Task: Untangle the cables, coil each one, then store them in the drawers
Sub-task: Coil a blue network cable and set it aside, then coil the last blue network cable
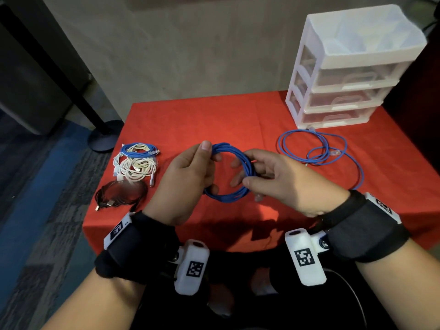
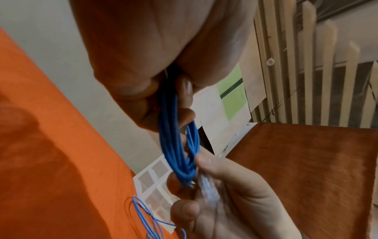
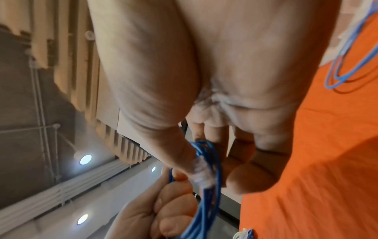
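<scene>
A coiled blue cable (image 1: 228, 172) hangs above the red tablecloth (image 1: 214, 120), held between both hands. My left hand (image 1: 190, 172) grips the coil's left side, thumb on top. My right hand (image 1: 262, 177) pinches its right side, where the clear plug (image 3: 201, 171) lies against my thumb. The same blue coil (image 2: 175, 142) runs from my left fingers to the right hand in the left wrist view. A loose blue cable (image 1: 319, 151) lies spread out at the right, in front of the white drawer unit (image 1: 342, 75), whose three drawers are closed.
At the left of the table lie a small blue coil (image 1: 139, 148), white coiled cables (image 1: 135, 167) and a black coiled cable (image 1: 121, 196). A dark stand base (image 1: 104, 136) sits on the floor beyond the table's left edge.
</scene>
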Action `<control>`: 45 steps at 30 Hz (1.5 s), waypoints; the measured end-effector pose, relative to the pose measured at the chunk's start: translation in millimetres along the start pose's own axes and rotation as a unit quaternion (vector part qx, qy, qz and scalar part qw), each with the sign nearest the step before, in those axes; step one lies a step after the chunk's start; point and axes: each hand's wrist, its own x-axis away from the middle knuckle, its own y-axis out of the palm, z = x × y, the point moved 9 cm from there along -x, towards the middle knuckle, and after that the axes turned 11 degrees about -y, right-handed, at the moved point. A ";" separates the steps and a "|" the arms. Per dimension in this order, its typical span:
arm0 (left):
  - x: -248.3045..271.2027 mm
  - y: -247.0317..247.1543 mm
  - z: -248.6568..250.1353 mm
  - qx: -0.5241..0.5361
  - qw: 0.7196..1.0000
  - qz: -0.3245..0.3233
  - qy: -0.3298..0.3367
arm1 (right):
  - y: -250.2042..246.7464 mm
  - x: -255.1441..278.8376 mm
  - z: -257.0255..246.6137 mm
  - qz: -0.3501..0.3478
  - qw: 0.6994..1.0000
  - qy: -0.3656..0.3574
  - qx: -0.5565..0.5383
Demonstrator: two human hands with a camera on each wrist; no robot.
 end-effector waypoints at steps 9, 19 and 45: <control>-11.8 -10.6 -25.7 -0.110 0.994 0.005 0.004 | -9.9 6.1 42.4 0.121 0.990 0.031 -0.060; -69.3 -130.1 -5.5 -0.291 0.942 0.167 0.028 | -40.6 13.2 74.1 0.152 0.985 0.079 0.017; -71.5 -16.5 -21.5 -0.367 0.901 0.092 0.213 | -107.2 9.4 68.5 0.141 0.907 0.022 0.396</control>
